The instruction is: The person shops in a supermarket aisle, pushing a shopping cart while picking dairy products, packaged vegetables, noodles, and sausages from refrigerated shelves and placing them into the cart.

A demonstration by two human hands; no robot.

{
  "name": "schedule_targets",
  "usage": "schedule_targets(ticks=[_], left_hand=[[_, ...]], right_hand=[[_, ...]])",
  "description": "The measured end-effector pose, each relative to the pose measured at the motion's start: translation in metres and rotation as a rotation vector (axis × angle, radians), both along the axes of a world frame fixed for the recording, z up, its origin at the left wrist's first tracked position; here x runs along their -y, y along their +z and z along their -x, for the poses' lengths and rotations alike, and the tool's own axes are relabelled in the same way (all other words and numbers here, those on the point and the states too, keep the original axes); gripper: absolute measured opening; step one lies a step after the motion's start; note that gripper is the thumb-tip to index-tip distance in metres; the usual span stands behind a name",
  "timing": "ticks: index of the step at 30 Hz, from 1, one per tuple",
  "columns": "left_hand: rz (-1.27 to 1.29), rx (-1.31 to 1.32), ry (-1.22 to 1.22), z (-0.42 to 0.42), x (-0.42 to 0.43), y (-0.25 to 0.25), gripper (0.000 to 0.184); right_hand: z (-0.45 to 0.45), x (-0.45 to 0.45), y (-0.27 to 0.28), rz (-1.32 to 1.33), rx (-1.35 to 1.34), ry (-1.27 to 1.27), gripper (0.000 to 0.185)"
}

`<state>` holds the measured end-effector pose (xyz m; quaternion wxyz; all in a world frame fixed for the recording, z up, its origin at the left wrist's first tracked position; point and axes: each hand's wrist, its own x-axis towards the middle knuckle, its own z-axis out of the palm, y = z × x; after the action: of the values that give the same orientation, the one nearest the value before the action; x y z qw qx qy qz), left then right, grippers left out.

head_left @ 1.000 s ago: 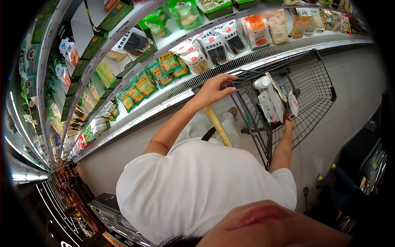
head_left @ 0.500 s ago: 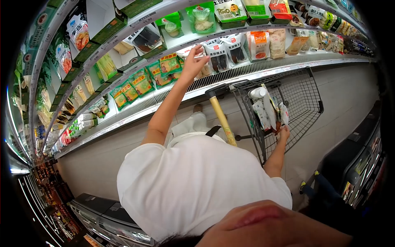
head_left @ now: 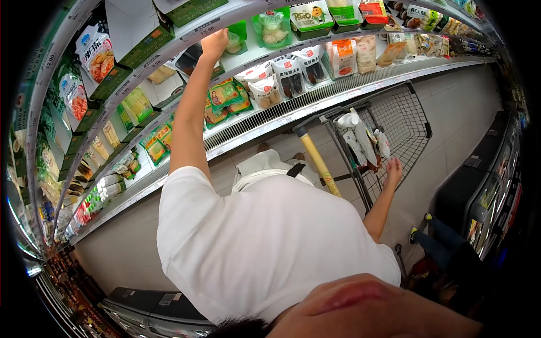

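Observation:
My left hand (head_left: 214, 43) is raised to the refrigerated shelf, fingers closed at the price rail beside a green bag (head_left: 235, 37). Whatever it grips, if anything, is hidden. Just below it a pack of dark produce (head_left: 189, 59) lies behind the rail. My right hand (head_left: 393, 169) hovers over the near side of the shopping cart (head_left: 414, 127), fingers apart and holding nothing. Close to that hand, in the cart, lie a white pack (head_left: 382, 143), more packages (head_left: 365, 144) and a white bottle-like container (head_left: 347, 120).
White bags of dark corn (head_left: 289, 78) and green-yellow packs (head_left: 228, 96) line the lower shelf. The cart's yellow handle (head_left: 318, 160) is close to my body. Black cabinets (head_left: 473, 174) stand to the right, with another person's legs (head_left: 437, 242) near them.
My left hand has moved up and left, from the white bags to the higher rail, and its fingers have closed. My right hand has come away from the packages in the cart.

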<state>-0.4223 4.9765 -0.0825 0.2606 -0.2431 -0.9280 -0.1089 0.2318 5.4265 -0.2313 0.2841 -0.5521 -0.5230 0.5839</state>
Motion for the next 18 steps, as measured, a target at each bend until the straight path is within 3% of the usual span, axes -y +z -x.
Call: schedule_targets(ticks=[7,11,15,17,18], left_hand=[[0.009,0.091,-0.112,0.019,0.0,-0.002,0.035],[0.018,-0.162,-0.18,0.013,0.006,-0.002,0.032],[0.035,-0.222,-0.18,0.003,0.013,-0.001,0.026],[-0.009,0.027,-0.207,-0.039,0.009,0.03,0.019],[-0.035,-0.1,-0.305,-0.055,0.01,0.038,0.017]], right_hand=[[0.035,0.051,0.059,-0.061,-0.059,0.043,0.044],[0.092,0.081,0.1,-0.174,-0.071,0.07,0.041],[0.203,0.124,0.133,-0.296,-0.223,0.503,0.036],[0.265,0.159,0.142,-0.286,-0.329,0.745,0.04],[0.294,0.178,0.145,-0.346,-0.371,0.835,0.045]])
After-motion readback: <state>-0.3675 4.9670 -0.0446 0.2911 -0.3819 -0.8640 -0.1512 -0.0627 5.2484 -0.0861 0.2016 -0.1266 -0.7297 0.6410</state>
